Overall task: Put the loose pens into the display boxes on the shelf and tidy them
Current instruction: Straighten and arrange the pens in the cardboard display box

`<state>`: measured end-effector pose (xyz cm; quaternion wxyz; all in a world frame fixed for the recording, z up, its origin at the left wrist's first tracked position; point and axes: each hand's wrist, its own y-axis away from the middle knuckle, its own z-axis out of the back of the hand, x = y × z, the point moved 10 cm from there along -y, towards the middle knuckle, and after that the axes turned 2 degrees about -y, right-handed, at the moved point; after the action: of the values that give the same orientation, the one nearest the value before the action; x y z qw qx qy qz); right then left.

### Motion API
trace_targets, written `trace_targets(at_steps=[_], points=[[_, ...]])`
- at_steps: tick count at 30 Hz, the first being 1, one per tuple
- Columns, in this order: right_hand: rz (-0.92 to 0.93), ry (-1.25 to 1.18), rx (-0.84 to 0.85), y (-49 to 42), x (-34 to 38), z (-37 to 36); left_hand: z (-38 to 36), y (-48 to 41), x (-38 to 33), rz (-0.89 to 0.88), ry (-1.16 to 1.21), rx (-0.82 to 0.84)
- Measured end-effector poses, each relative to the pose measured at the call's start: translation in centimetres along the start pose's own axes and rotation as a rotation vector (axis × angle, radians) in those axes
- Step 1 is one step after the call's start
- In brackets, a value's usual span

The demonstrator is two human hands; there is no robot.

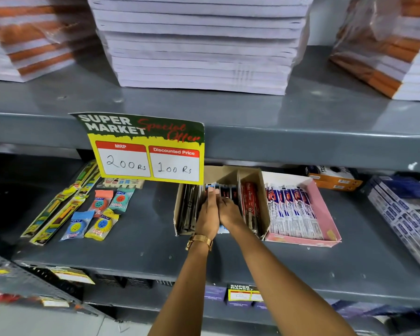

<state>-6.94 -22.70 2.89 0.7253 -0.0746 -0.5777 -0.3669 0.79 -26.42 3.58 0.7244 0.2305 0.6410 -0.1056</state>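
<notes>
A brown cardboard display box (pixel 262 190) with three compartments stands on the grey middle shelf (pixel 143 248). Both hands reach into its middle compartment. My left hand (pixel 209 212), with a gold watch on the wrist, lies flat on a row of dark pen packs (pixel 224 190), fingertips on a blue-capped one. My right hand (pixel 229 210) presses against it, fingers curled down onto the same packs. Dark pens (pixel 187 209) fill the left compartment, red pen packs (pixel 250 204) the right one. A pink box (pixel 325 214) of white and blue pen packs (pixel 291 212) stands next to it on the right.
A yellow price sign (pixel 146 151) hangs from the upper shelf edge over the box's back left. Loose packets of toys and long yellow packs (pixel 83 209) lie on the shelf's left. Blue and white boxes (pixel 405 214) sit at the right. Stacked notebooks (pixel 199 44) fill the shelf above.
</notes>
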Motion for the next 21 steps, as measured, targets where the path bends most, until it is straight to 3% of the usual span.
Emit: trace_targets(at_steps=[5,11,17,21], points=[[0.042,-0.005,-0.098,0.2,-0.4,0.6,0.3,0.3,0.4,-0.027,-0.045,-0.003],[0.020,-0.007,-0.063,0.5,-0.5,-0.5,0.6,1.5,0.5,-0.104,-0.141,-0.004],[0.000,0.032,-0.078,0.9,0.2,0.9,0.9,3.6,-2.6,-0.389,-0.273,0.026],[0.044,-0.209,-0.001,3.7,0.8,1.8,-0.7,5.0,-0.5,-0.547,-0.852,0.231]])
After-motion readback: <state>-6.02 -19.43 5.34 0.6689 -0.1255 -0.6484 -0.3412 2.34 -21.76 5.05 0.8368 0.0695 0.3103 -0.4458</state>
